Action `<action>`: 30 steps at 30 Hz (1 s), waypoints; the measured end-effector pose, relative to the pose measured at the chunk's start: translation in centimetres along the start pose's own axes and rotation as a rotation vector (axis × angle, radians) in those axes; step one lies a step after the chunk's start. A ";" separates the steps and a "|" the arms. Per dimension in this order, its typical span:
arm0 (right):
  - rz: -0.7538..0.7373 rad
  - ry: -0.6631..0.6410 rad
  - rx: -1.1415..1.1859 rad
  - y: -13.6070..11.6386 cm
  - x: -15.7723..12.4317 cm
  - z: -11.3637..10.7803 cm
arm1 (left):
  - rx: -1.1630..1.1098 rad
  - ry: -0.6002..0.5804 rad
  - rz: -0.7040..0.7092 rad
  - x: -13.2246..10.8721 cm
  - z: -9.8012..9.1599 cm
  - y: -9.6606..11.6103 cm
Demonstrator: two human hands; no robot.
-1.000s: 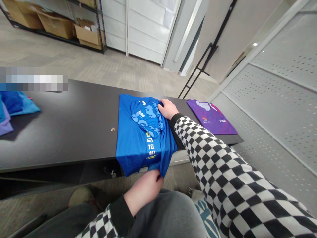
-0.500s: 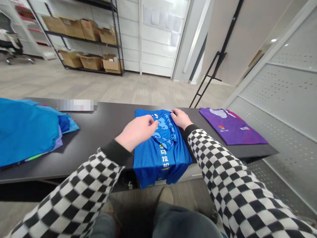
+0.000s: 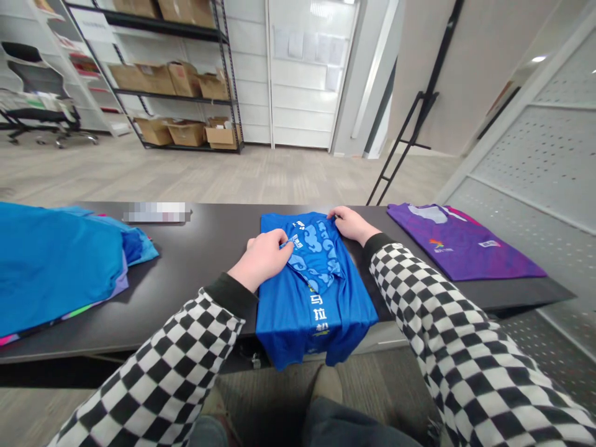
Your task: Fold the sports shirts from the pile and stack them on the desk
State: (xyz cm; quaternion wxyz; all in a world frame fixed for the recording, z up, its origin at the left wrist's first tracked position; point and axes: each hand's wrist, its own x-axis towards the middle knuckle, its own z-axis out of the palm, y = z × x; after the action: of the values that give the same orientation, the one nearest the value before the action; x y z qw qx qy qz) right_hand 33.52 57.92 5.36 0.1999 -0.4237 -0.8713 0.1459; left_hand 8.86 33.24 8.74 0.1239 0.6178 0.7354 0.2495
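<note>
A blue jersey, folded lengthwise, lies on the black table in front of me. Its sleeve or flap with a pale cloud pattern is folded over the top. My left hand pinches the near side of that folded part. My right hand holds the far edge of the jersey by the collar area. To the right lies a flat purple jersey, and neither hand touches it.
A pile of blue garments sits at the table's left end. Metal shelves with cardboard boxes stand behind, and a perforated panel wall rises on the right. A blurred patch covers part of the far table edge.
My left hand has come up from the jersey's near edge onto the folded cloud-patterned part. The view has tilted up, and the jersey looks more squared.
</note>
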 end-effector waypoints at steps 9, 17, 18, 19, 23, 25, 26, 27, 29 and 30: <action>-0.014 -0.036 -0.112 0.0 1.9 0.1 | -0.194 -0.042 -0.168 -0.5 -1.7 -1.0; -0.034 -0.032 -0.122 -0.1 1.5 0.2 | 0.116 0.011 -0.157 -0.4 -1.0 -1.1; -0.027 -0.014 -0.121 -0.3 1.3 0.1 | 0.132 0.008 -0.144 -0.4 -1.0 -1.1; -0.022 0.014 -0.118 -0.5 1.0 0.0 | 0.144 0.005 -0.131 -0.5 -0.9 -1.2; -0.063 0.097 -0.076 -1.4 -0.4 -0.3 | 0.184 0.012 -0.095 -0.6 -0.8 -1.2; -0.094 0.028 -0.083 -2.0 -0.9 -0.3 | 0.199 0.014 -0.088 -0.7 -0.7 -1.2; -0.093 -0.024 -0.106 -2.2 -1.0 -0.2 | 0.204 0.013 -0.086 -0.6 -0.7 -1.2; -0.077 -0.073 -0.138 -2.4 -1.1 -0.1 | 0.208 0.012 -0.086 -0.6 -0.7 -1.2; -0.013 -0.127 -0.201 -2.7 -1.0 0.0 | 0.213 0.011 -0.084 -0.6 -0.6 -1.4; 0.021 -0.128 -0.221 -2.8 -1.0 0.1 | 0.215 0.011 -0.086 -0.6 -0.6 -1.4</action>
State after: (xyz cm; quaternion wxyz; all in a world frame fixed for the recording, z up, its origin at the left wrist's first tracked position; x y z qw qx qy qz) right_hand 32.10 55.47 6.27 0.0943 -0.4422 -0.8885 0.0778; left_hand 7.47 32.39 8.43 0.0634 0.5940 0.7844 0.1669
